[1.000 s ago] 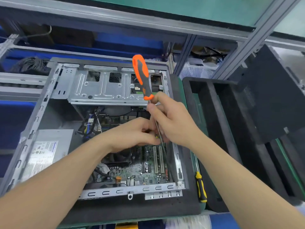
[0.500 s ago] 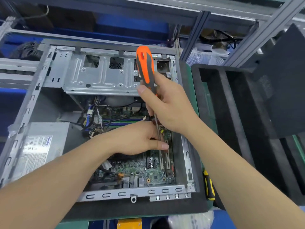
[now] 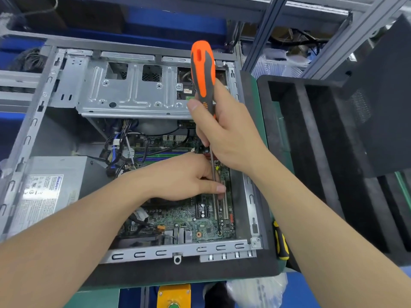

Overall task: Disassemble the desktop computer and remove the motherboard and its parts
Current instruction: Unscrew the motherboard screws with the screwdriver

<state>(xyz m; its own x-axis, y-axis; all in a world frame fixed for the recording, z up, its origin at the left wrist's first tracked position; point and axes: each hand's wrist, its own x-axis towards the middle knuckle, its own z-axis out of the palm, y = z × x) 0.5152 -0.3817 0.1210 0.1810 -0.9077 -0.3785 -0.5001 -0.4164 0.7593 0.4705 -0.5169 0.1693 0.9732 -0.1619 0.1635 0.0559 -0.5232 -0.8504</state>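
Over the open computer case [image 3: 178,250], lying on its side on a black foam mat [image 3: 200,272]:

Count: one case, one green motherboard [image 3: 200,223] seated in its floor, one grey power supply [image 3: 44,194] with a white label at the left, one bare metal drive cage [image 3: 133,92] across the far end, one bundle of cables [image 3: 124,147] between cage and board. Two screwdrivers: one orange-and-grey screwdriver [image 3: 203,72] in use, one yellow-and-black screwdriver [image 3: 280,243] lying just right of the case, partly hidden by the right forearm. One black foam tray [image 3: 300,130] further right.

Two hands, both forearms bare, both reaching in from the near edge.

Right hand [image 3: 226,134]: raised above the board, fingers and thumb wrapped round the lower part of the orange handle, tool nearly upright, shaft pointing down at the board's right side.

Left hand [image 3: 182,176]: low, knuckles up, just above the board. Fingers curled, thumb stretched rightward; together they pinch the metal shaft. Tip lost among the board's parts; contact with a screw cannot be told.
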